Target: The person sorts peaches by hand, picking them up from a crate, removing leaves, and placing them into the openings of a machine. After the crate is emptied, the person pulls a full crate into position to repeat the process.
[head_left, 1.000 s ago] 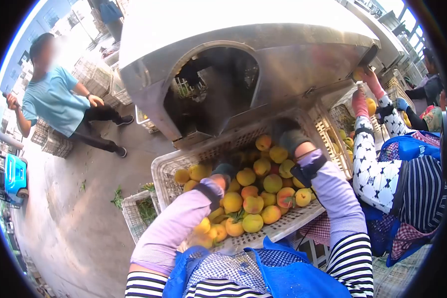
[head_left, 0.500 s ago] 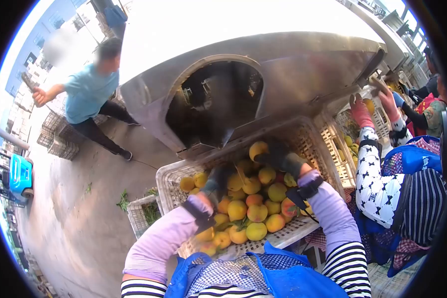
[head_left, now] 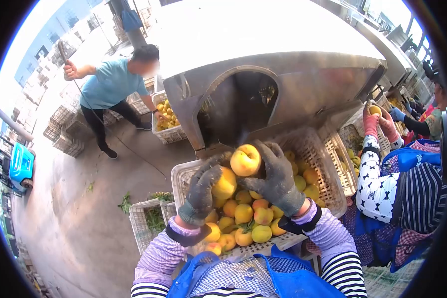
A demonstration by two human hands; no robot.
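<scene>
Outdoors on concrete floor (head_left: 74, 218) (sunlit), crates (head_left: 64, 130) surround a machine (head_left: 283, 64).

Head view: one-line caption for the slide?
Gloved left hand and right hand each lift a yellow peach from a full white crate.

Both gloved hands raised over the crate (head_left: 310, 149), each closed on a peach.

L hand (head_left: 202, 186), dark grey knit glove, sits above the crate's near-left corner, fingers curled up and round a yellow peach (head_left: 225, 183), back of hand twd camera; L forearm in lilac striped sleeve w/ dark cuff band at wrist runs down-left from there, elbow bent near the crate's front edge. R hand (head_left: 275, 176), same glove, is above the crate's middle, fingers spread over the right side of a yellow-pink peach (head_left: 245, 160), thumb under it; R forearm, lilac sleeve w/ dark band, slants down-right past the crate's front rim.
</scene>
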